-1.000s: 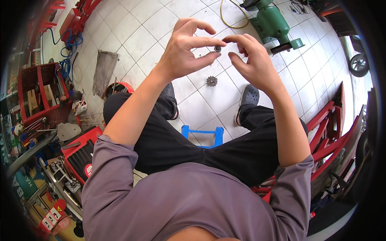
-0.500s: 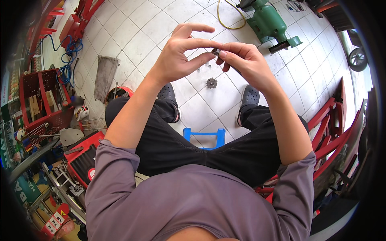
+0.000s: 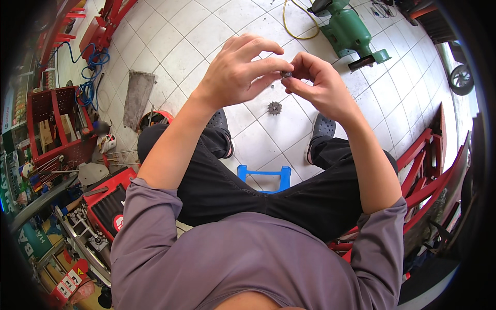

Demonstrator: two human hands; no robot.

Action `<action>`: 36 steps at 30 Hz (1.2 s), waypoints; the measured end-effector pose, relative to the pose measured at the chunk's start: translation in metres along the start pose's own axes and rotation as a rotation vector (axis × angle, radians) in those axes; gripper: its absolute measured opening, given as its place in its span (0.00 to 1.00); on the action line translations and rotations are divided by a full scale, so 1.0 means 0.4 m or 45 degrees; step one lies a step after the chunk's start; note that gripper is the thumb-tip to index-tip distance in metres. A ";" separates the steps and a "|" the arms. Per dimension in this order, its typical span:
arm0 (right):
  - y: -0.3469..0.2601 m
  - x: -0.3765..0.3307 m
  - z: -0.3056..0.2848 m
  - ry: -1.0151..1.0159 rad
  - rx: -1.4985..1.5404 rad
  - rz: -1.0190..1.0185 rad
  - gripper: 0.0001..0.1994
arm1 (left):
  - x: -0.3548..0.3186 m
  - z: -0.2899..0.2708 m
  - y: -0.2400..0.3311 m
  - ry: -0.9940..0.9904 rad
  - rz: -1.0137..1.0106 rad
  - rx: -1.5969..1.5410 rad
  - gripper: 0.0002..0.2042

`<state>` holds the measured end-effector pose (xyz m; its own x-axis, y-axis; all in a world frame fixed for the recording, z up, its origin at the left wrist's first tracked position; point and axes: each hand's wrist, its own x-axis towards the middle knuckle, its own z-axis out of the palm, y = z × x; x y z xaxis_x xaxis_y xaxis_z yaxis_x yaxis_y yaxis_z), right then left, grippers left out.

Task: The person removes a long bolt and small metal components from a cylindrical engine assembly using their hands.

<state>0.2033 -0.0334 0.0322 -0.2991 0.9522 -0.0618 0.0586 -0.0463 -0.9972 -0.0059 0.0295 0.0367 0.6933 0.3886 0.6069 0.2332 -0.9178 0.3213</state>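
Note:
In front of me, above the tiled floor (image 3: 253, 135), both hands meet at a small dark metal part (image 3: 285, 74). The fingertips cover much of it, so its exact kind does not show. My right hand (image 3: 321, 82) pinches it between thumb and fingers. From the other side, the thumb and a finger of my left hand (image 3: 238, 68) close on it, with the other fingers curved loosely above. Below the hands, a toothed sprocket (image 3: 274, 107) lies flat on the tiles between my shoes. A tiny piece (image 3: 272, 86) rests just beyond it.
A blue plastic stool (image 3: 264, 172) shows between my legs. A green bench grinder (image 3: 349, 32) with a yellow cord stands far right. Left are a grey slab (image 3: 138, 95), a red perforated rack (image 3: 59, 121), a blue hose (image 3: 93, 67) and a red toolbox (image 3: 109, 199). Red metal frames (image 3: 426, 170) stand right.
My right fingers have opened into a rounder pinch, and the part now sits at their tips. My left hand has shifted slightly right, its upper fingers curling further down.

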 end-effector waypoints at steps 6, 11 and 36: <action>-0.007 -0.008 0.015 0.082 -0.213 -0.068 0.09 | -0.008 -0.001 -0.002 -0.112 -0.078 -0.089 0.16; -0.003 -0.010 0.018 0.139 -0.311 -0.033 0.10 | -0.008 0.021 0.008 -0.224 -0.134 -0.014 0.16; 0.065 -0.012 0.051 0.007 -1.061 -0.328 0.09 | 0.006 0.037 0.013 -0.443 -0.101 0.164 0.08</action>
<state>0.1869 -0.0453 0.0057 -0.3943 0.9043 0.1635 0.6683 0.4043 -0.6244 0.0070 0.0245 0.0291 0.8546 0.4282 0.2937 0.3639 -0.8974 0.2496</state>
